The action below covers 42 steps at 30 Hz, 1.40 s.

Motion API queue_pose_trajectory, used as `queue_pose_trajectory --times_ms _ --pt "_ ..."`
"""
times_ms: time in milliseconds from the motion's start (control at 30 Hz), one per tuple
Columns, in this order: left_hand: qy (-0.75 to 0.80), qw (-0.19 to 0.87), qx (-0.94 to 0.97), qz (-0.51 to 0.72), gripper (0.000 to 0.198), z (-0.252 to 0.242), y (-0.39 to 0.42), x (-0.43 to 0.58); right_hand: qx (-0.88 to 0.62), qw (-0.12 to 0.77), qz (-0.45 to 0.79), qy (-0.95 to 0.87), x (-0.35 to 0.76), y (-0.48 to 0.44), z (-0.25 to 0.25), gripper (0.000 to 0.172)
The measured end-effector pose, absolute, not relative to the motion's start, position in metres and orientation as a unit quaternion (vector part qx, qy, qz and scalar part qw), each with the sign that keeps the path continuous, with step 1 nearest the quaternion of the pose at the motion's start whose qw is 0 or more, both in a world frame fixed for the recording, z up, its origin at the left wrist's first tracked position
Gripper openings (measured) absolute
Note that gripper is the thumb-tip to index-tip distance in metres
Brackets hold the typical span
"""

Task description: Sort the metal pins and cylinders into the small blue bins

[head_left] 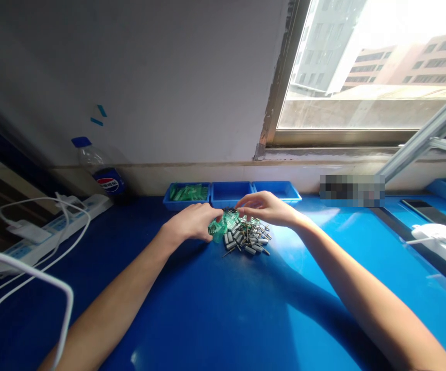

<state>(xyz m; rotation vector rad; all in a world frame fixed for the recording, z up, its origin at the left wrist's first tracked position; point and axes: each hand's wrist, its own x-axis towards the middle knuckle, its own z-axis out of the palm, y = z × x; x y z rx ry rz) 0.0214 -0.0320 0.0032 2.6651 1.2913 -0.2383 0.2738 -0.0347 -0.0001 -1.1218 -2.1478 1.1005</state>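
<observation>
On the blue tabletop lies a pile of small grey-and-white cylinders with thin metal pins [248,239]. Green flat plastic pieces [218,230] lie at its left and upper side. My left hand [194,221] reaches in from the left, thumb and fingers curled round some of the green pieces. From the right, my right hand [271,208] arches over the far side of the pile. Its thumb and index finger come close together at the tips; anything between them is too small to make out.
Behind the pile stand three joined blue trays [231,205], the left one holding green pieces [188,192]. A cola bottle [106,175] and a power strip [52,232] with white cables [68,304] are at left. At right are another power strip [445,245] and a phone [419,210].
</observation>
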Motion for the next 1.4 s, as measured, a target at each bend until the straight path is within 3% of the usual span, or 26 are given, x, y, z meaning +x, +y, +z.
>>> queue_pose_trajectory --times_ms 1000,1200,1400 --pt "0.471 0.036 0.878 -0.079 0.043 -0.002 -0.036 0.022 -0.411 0.215 0.402 -0.789 0.271 -0.035 -0.003 0.038" --pt "0.485 0.087 0.870 -0.031 0.045 0.021 -0.033 0.001 -0.413 0.210 0.408 -0.787 0.271 -0.034 -0.004 0.042" --pt "0.424 0.158 0.883 0.129 0.031 0.042 -0.046 0.008 -0.422 0.215 0.454 -0.755 0.263 -0.041 -0.001 0.049"
